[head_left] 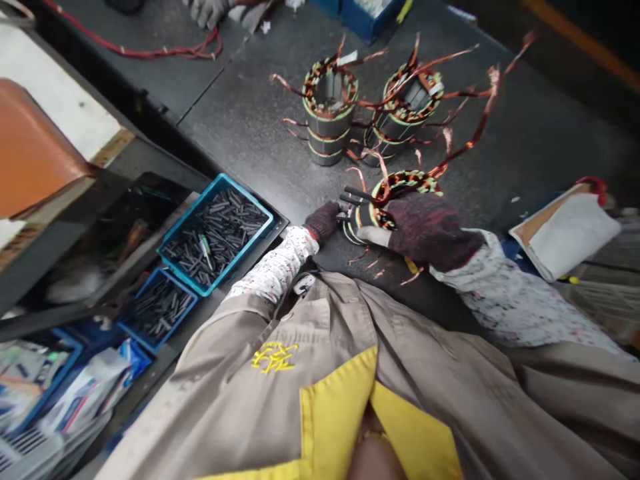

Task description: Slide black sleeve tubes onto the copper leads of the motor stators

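Head view: gloved right hand (425, 228) clamped on copper-wound core (409, 179), thumb against its side, close to near edge of dark surface (255, 127). Gloved left hand (324, 221) beside black tubes (358, 195) jutting from core; cannot tell whether fingers pinch. Two upright cores (327, 130) farther from edge. Teal bin (247, 252) along surface's left edge.

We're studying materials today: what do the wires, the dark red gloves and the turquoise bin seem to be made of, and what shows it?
Wires: probably copper, with a slightly shiny reddish-orange surface.
Dark red gloves: matt, close-fitting fabric, perhaps knitted; fibre unclear.
Turquoise bin: likely moulded plastic, smooth and slightly glossy, with one even colour.
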`<state>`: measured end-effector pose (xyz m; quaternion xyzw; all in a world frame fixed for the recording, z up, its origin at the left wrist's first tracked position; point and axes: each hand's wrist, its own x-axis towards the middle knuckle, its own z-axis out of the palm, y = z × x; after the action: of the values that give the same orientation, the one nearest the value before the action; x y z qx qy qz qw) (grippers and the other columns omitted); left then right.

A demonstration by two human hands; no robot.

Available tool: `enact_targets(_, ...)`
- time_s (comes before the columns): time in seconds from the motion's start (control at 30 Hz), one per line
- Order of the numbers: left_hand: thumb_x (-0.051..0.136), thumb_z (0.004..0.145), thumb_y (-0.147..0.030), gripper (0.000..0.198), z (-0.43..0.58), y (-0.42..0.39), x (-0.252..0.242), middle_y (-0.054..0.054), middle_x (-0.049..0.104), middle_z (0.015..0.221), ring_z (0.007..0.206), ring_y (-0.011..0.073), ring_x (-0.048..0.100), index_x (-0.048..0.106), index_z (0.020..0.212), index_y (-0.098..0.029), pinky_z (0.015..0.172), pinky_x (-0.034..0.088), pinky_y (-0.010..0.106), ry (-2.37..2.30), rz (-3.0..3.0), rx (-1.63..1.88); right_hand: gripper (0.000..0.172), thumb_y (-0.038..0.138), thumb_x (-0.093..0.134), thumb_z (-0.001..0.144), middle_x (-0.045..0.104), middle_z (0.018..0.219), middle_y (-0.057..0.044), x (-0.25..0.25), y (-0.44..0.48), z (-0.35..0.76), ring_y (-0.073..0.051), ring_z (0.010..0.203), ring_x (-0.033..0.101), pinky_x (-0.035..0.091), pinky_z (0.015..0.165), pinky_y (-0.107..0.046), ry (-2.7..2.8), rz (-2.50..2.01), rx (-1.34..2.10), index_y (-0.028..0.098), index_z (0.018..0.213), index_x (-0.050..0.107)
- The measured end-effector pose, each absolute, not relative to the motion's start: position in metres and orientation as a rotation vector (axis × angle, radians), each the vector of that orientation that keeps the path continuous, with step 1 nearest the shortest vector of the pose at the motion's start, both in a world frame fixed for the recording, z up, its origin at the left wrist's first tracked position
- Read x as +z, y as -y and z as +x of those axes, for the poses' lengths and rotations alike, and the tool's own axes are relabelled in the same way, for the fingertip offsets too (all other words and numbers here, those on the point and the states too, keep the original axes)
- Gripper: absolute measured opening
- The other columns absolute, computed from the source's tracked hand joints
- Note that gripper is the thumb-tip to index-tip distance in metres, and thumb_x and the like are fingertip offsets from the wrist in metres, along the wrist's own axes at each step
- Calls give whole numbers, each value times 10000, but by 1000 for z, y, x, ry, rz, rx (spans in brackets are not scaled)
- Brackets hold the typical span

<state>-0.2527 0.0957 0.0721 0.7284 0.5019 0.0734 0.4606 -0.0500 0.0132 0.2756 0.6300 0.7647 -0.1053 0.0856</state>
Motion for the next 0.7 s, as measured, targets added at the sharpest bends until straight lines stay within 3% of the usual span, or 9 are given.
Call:
enact_targets(0.07,800,981,-162,475,-257,-107,83,144,787,1512,1401,313,754,748,1453,-176,1262,604,466,-1304,1764,322,502,652,668,1080,862,957,-113,278,-9,-40,-327,947,829,643,908,-465,-2389,2162,-317,208,1025,895)
enact_targets(0.13,750,1077,-343,492,-268,-115,100,156,757,1547,1404,300,748,675,1540,-193,1239,629,480,-1330,1738,666,476,569,590,1119,855,915,-75,285,0,-20,-277,927,831,646,915,-440,-2462,2535,-288,231,914,856)
enact_targets(0.27,586,1104,-792,691,-293,-120,154,155,747,1521,1473,331,704,672,1525,-250,1309,577,562,-1013,2039,1278,291,421,632,1059,884,1104,-72,307,16,14,-251,1033,841,659,976,-431,-2531,2796,-466,220,1063,843)
enact_targets(0.33,558,1082,-860,707,-294,-117,187,108,732,1570,1565,334,649,677,1531,-327,1393,481,580,-735,2372,1159,272,378,722,1006,880,1166,-66,320,15,14,-246,1046,832,656,985,-419,-2514,2568,-670,223,1194,843)
enact_targets(0.4,549,1075,-879,736,-285,-111,215,87,694,1653,1651,347,571,659,1579,-354,1440,393,608,-454,2603,974,350,446,842,959,868,1084,-61,333,9,0,-267,967,812,645,925,-425,-2369,2222,-674,238,1240,846)
enact_targets(0.47,566,1048,-909,842,-271,-104,232,127,635,1728,1702,393,498,643,1627,-303,1447,335,649,-321,2700,848,487,612,891,928,845,1047,-94,341,1,-18,-319,958,786,615,880,-452,-2234,1900,-422,227,1223,849)
enact_targets(0.53,611,1025,-907,903,-258,-96,237,183,590,1759,1690,439,487,661,1624,-233,1428,317,678,-379,2732,710,589,732,780,999,828,1130,-163,343,-4,-31,-377,1059,761,577,889,-471,-2211,1687,-138,183,1203,841)
enact_targets(0.63,697,1038,-776,787,-247,-90,235,208,600,1736,1594,446,555,713,1568,-195,1384,340,683,-518,2761,523,487,573,601,1144,812,1201,-205,338,-11,-34,-380,1169,716,525,930,-447,-2312,1493,-77,144,1164,832)
enact_targets(0.7,743,1037,-682,707,-247,-89,234,199,611,1727,1550,433,577,726,1554,-201,1362,362,670,-536,2794,486,357,401,583,1147,817,1151,-191,334,-15,-29,-356,1156,705,505,918,-420,-2295,1436,-142,153,1095,834)
